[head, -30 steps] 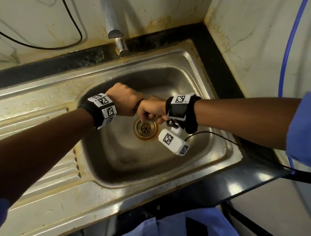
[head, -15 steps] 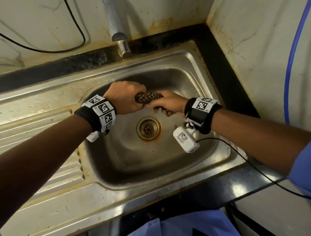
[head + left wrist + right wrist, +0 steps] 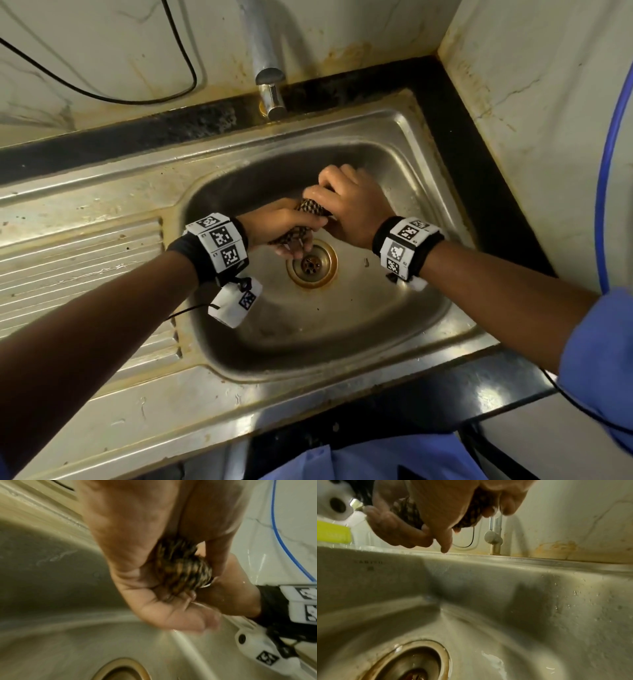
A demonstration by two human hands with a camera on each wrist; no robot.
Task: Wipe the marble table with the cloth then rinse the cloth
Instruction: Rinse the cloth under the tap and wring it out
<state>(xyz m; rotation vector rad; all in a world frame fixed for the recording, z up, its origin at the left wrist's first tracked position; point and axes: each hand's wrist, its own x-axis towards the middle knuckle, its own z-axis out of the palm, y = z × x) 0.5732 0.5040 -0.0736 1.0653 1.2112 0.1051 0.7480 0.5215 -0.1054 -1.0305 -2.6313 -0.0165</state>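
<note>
A brown-and-cream checked cloth (image 3: pixel 310 210) is twisted into a tight roll above the steel sink (image 3: pixel 342 325). My left hand (image 3: pixel 284 228) grips the roll's near end, its fingers curled under it just above the drain (image 3: pixel 311 263). My right hand (image 3: pixel 346 205) grips the far end from above. In the left wrist view the cloth (image 3: pixel 181 568) shows as a dark wad between both palms. In the right wrist view the cloth (image 3: pixel 471 516) pokes out under my curled fingers (image 3: pixel 443 539). A thin stream of water (image 3: pixel 187 647) runs down from the hands toward the basin.
The tap (image 3: pixel 269 85) stands at the sink's back edge, with no water seen at its spout. A ribbed draining board (image 3: pixel 78 263) lies to the left. Black counter (image 3: pixel 462 137) borders the sink, with marble walls behind and to the right. A blue hose (image 3: pixel 606 171) hangs at right.
Both hands have turned in opposite directions on the cloth, twisting it. My right hand moved up and back over the roll, my left rolled under it toward the drain.
</note>
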